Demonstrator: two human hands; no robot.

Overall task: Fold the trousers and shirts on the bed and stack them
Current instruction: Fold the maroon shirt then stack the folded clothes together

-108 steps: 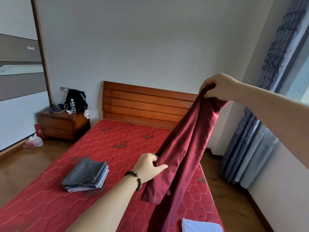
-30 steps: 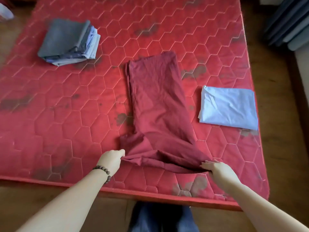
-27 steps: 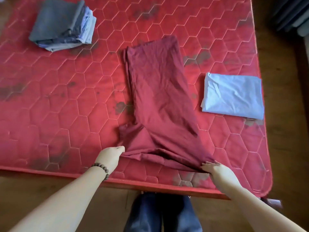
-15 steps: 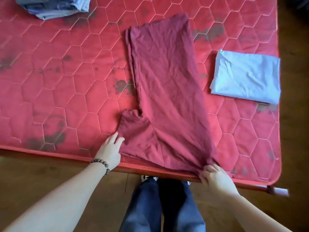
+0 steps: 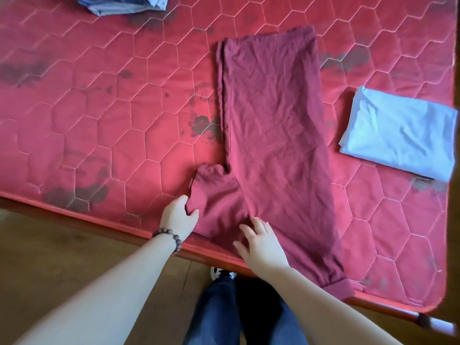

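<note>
Both hands have let the waist corners go: right hand (image 5: 261,242) lies flat with open fingers, left hand (image 5: 179,215) pinches the crotch flap. Maroon trousers (image 5: 273,125) lie lengthwise on the bed (image 5: 99,108), legs running away from both hands.

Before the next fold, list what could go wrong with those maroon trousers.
1. The maroon trousers lie right at the mattress edge, waistband corner hanging over; a pull could drag them to the floor.
2. The crotch flap under the left hand sticks out sideways and is bunched; folding now may lock in creases.
3. The right hand rests flat, not gripping, so cloth may shift.
4. The light blue folded shirt lies close; a sweep could disturb it.
</note>
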